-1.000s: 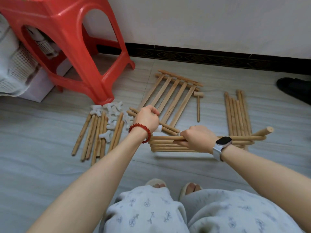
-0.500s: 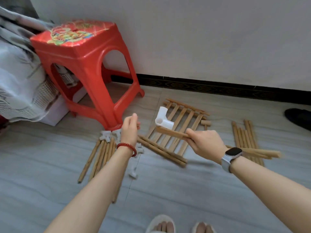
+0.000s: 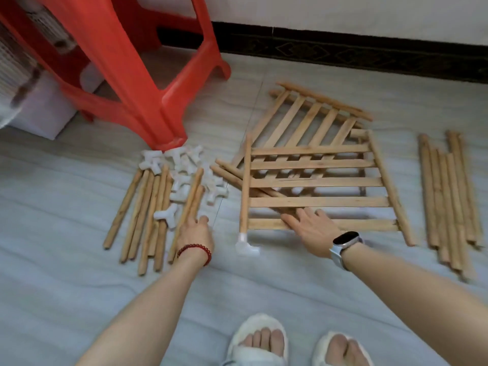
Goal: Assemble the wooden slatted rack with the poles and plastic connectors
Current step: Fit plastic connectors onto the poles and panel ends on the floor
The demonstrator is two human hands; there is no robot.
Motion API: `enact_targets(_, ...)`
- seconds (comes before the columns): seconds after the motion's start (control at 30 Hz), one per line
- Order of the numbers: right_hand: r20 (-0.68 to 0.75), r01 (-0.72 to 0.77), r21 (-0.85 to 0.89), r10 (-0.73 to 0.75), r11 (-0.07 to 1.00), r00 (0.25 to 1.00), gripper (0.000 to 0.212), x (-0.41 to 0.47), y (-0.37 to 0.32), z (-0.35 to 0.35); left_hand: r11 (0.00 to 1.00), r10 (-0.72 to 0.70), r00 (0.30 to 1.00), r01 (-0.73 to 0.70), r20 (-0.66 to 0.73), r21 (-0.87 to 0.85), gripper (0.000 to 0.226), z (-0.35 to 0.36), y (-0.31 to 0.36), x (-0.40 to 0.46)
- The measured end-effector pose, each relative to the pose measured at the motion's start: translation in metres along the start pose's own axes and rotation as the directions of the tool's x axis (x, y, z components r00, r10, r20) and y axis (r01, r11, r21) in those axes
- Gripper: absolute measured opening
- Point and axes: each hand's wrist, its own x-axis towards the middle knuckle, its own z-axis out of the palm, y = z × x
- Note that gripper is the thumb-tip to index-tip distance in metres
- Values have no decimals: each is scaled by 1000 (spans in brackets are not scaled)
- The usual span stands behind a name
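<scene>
On the grey floor [image 3: 79,286], right hand [image 3: 314,233] fingers spread flat on the slatted panel [image 3: 317,202]; left hand [image 3: 195,233] fingers loosely apart, touching poles [image 3: 148,212].

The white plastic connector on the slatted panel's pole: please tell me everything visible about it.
The white plastic connector is an elbow-shaped piece, blurred here. It caps the near end of the left pole of the front slatted panel and rests on the grey floor. It lies between the left hand and right hand; neither touches it.

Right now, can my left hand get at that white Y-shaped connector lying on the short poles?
Probably yes: the left hand lies just beside the Y-shaped connector, fingers relaxed and holding nothing, and nothing covers the connector.
</scene>
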Motion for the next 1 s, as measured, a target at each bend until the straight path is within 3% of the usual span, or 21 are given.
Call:
enact_targets(0.1,34,-24,5,24,1000,999,66,0,1,16,995,-3,998,8,-55,102,35,9,4,5)
enact_targets(0.23,1,-82,87,82,993,997,54,-8,0,20,999,9,998,-6,-67,45,31,12,3,7)
enact_targets(0.33,-173,-165,268,216,949,961,47,-26,-3,17,981,-59,994,40,-95,-190,38,3,3,3)
enact_targets(0.4,-274,-134,524,315,841,909,38,-41,-7,14,880,-115,987,51,-107,-473,40,-12,16,-1)
enact_targets(0.43,-267,-96,682,369,725,890,31,-45,-11,10,785,-108,989,25,-97,-619,38,-20,26,-2)
enact_targets(0.5,-87,-65,946,444,316,892,24,-50,-18,-2,602,47,997,-76,-60,-795,28,-33,57,-13)
enact_targets(0.57,133,-57,981,425,-187,895,24,-54,-23,-14,575,277,960,-205,-47,-792,15,-36,94,-33)
enact_targets(0.6,194,-43,935,404,-353,894,22,-56,-24,-18,585,383,923,-273,-37,-764,14,-34,112,-42)
enact_targets(0.63,216,-17,897,405,-441,889,19,-60,-21,-18,601,476,879,-353,-33,-717,14,-28,129,-51)
enact_targets(0.73,228,58,868,500,-493,835,15,-72,-10,-9,608,593,800,-522,-95,-598,23,-12,165,-65)
enact_targets(0.9,299,160,808,628,-568,718,18,-95,9,23,522,622,774,-524,-120,-673,33,13,196,-76)
enact_targets(0.93,308,177,818,678,-547,667,19,-99,15,29,520,595,789,-523,-153,-675,31,18,200,-78)
enact_targets(1.0,328,192,864,810,-465,485,16,-108,29,41,609,550,812,-549,-193,-573,28,28,202,-74)
